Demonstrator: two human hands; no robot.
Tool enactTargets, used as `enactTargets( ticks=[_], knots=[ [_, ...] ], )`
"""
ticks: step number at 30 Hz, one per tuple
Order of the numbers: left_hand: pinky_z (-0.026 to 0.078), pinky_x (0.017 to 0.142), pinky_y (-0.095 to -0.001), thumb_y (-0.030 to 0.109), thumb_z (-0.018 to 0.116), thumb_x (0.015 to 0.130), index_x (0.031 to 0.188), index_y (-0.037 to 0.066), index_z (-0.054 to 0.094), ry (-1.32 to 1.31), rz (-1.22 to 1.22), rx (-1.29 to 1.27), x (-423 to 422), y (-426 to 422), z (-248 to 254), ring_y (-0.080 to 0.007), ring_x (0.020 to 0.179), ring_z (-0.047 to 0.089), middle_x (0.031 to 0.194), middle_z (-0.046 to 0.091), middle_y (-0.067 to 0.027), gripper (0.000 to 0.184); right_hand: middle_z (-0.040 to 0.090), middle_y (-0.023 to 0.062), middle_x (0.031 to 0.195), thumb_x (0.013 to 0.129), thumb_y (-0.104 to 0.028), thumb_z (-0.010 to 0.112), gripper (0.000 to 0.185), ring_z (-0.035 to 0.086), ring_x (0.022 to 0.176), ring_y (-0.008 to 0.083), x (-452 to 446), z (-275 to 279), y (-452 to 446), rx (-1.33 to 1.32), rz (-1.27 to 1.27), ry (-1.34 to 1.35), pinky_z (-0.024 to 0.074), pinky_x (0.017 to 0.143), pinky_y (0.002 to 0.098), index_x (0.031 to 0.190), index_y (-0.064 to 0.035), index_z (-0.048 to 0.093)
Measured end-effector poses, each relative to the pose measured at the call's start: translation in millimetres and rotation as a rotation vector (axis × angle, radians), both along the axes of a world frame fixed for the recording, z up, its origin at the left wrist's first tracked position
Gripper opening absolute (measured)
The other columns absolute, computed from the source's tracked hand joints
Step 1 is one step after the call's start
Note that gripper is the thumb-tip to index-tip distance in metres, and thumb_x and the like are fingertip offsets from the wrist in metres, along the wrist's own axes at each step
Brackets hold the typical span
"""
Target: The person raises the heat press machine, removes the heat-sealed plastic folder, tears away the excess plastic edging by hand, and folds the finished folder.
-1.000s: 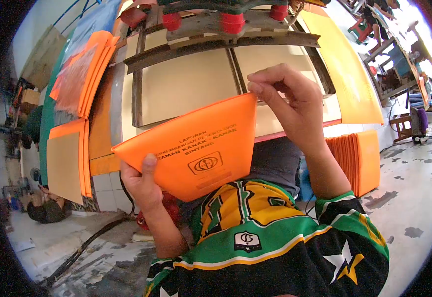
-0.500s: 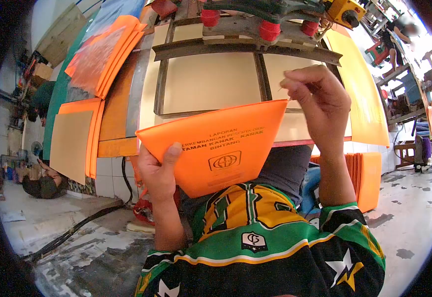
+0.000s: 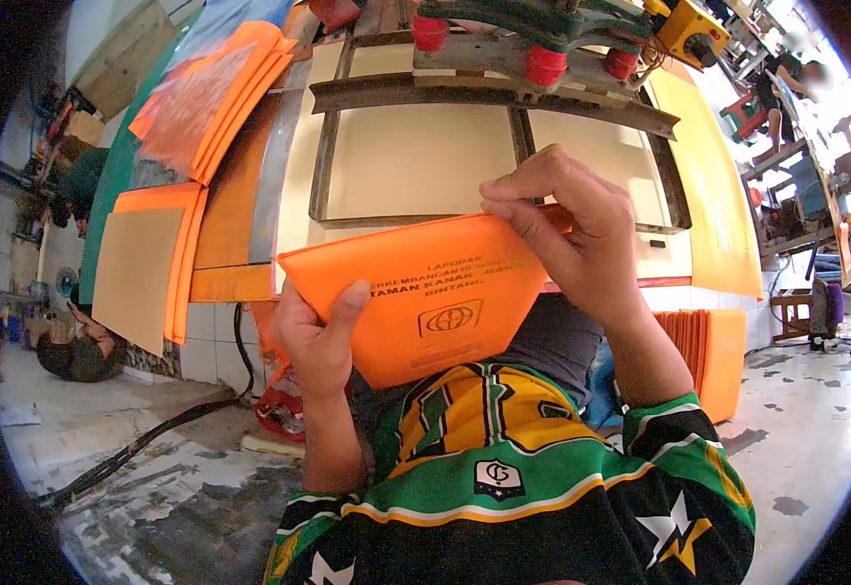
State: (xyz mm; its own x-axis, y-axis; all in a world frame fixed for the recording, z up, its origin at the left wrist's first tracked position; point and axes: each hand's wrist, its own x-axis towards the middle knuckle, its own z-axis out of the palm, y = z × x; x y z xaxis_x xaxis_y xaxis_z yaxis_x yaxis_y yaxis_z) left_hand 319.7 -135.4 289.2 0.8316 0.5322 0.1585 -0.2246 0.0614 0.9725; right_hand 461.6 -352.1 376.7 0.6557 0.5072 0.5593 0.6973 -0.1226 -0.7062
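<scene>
An orange report cover (image 3: 396, 322) with dark printed lettering and a round emblem in a frame is tilted above my lap. My left hand (image 3: 320, 327) grips its left side, thumb on the printed face and fingers behind. At the upper edge, my right hand (image 3: 577, 219) is closed in a pinch, thumb against forefinger. Whether anything thin sits between those fingertips is too small to make out. Part of the cover's top right corner is hidden behind this hand.
A machine with red feet (image 3: 545, 64) stands on a dark metal frame (image 3: 494, 100) over cream board. Orange covers (image 3: 240, 107) lie stacked at left, near a brown board (image 3: 138, 278). More orange covers (image 3: 723, 361) stand at right. Other people (image 3: 79, 351) are farther off.
My right hand has moved left, from beyond the cover's top right corner to along its upper edge. My left hand still holds the cover in nearly the same place.
</scene>
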Motion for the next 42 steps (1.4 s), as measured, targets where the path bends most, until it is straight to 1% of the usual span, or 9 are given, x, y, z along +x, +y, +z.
enactTargets(
  ticks=[3,9,12,15,26,32,35,37,42],
  knots=[
    [0.052,0.083,-0.027,0.015,0.077,0.09,0.114,-0.003,0.061,-0.061,0.024,0.028,3,-4,5,-0.0115,0.092,0.063,0.105,0.068,-0.0067,0.034,0.067,0.0108,0.088,0.086,0.002,0.069,0.009,0.069,0.082,0.0249,0,-2,0,-0.026,-0.01,-0.078,0.0556,0.067,0.032,0.094,-0.0023,0.071],
    [0.052,0.083,-0.0271,0.011,0.076,0.091,0.113,-0.003,0.061,-0.071,-0.01,-0.044,4,-8,10,-0.0119,0.093,0.064,0.105,0.068,-0.0066,0.03,0.069,0.0103,0.088,0.086,0.0,0.07,0.008,0.069,0.083,0.0255,-3,3,1,-0.137,0.004,-0.038,0.054,0.07,0.0322,0.094,-0.0028,0.072],
    [0.052,0.084,-0.0269,0.008,0.074,0.091,0.115,-0.003,0.061,-0.049,-0.04,-0.033,4,-11,16,-0.0119,0.094,0.064,0.106,0.068,-0.0063,0.03,0.07,0.0099,0.088,0.086,0.0,0.071,0.007,0.069,0.084,0.0249,-5,1,8,0.077,-0.067,0.174,0.0537,0.071,0.0318,0.093,-0.003,0.072],
    [0.053,0.084,-0.0268,0.007,0.074,0.091,0.116,-0.002,0.06,-0.03,-0.063,0.012,4,-18,18,-0.0119,0.094,0.064,0.107,0.069,-0.0063,0.03,0.07,0.0095,0.089,0.084,-0.001,0.073,0.01,0.068,0.085,0.0253,-2,6,19,0.048,0.027,-0.102,0.0538,0.072,0.0331,0.094,-0.0044,0.071],
    [0.053,0.085,-0.0275,0.008,0.072,0.093,0.119,-0.002,0.06,-0.065,-0.128,0.03,6,-20,21,-0.0122,0.096,0.065,0.108,0.069,-0.0078,0.03,0.066,0.0087,0.084,0.083,-0.001,0.072,0.011,0.063,0.077,0.0274,-11,8,36,-0.002,0.113,-0.148,0.0498,0.068,0.0361,0.093,-0.0062,0.071],
    [0.053,0.086,-0.0282,0.007,0.071,0.093,0.119,-0.003,0.06,-0.067,-0.15,0.005,8,-22,25,-0.013,0.098,0.065,0.11,0.069,-0.0083,0.03,0.068,0.0106,0.086,0.081,0.009,0.07,0.013,0.067,0.083,0.0226,-13,13,36,-0.088,0.148,-0.1,0.053,0.074,0.0299,0.092,0.0007,0.071],
    [0.053,0.087,-0.0283,0.005,0.071,0.093,0.12,-0.003,0.06,-0.075,-0.15,-0.014,8,-25,27,-0.0127,0.099,0.065,0.111,0.069,-0.008,0.03,0.068,0.0096,0.084,0.083,-0.001,0.072,0.011,0.064,0.08,0.0276,-12,12,36,-0.1,0.126,-0.08,0.0507,0.07,0.0356,0.093,-0.0056,0.072],
    [0.053,0.087,-0.0282,0.004,0.07,0.093,0.121,-0.003,0.059,-0.074,-0.146,-0.015,8,-26,27,-0.0122,0.099,0.065,0.111,0.069,-0.0077,0.031,0.069,0.0103,0.087,0.083,0.0,0.071,0.01,0.066,0.081,0.0285,-14,10,38,0.133,0.102,0.019,0.0526,0.07,0.0355,0.092,-0.0038,0.071],
    [0.054,0.084,-0.0282,0.006,0.071,0.093,0.123,-0.002,0.058,-0.036,-0.199,0.019,11,-35,28,-0.011,0.096,0.065,0.108,0.07,-0.007,0.034,0.069,0.0107,0.088,0.082,0.008,0.07,0.014,0.068,0.083,0.0218,-17,18,53,0.105,0.206,-0.102,0.0522,0.075,0.0295,0.095,0.0014,0.07]
  ],
)
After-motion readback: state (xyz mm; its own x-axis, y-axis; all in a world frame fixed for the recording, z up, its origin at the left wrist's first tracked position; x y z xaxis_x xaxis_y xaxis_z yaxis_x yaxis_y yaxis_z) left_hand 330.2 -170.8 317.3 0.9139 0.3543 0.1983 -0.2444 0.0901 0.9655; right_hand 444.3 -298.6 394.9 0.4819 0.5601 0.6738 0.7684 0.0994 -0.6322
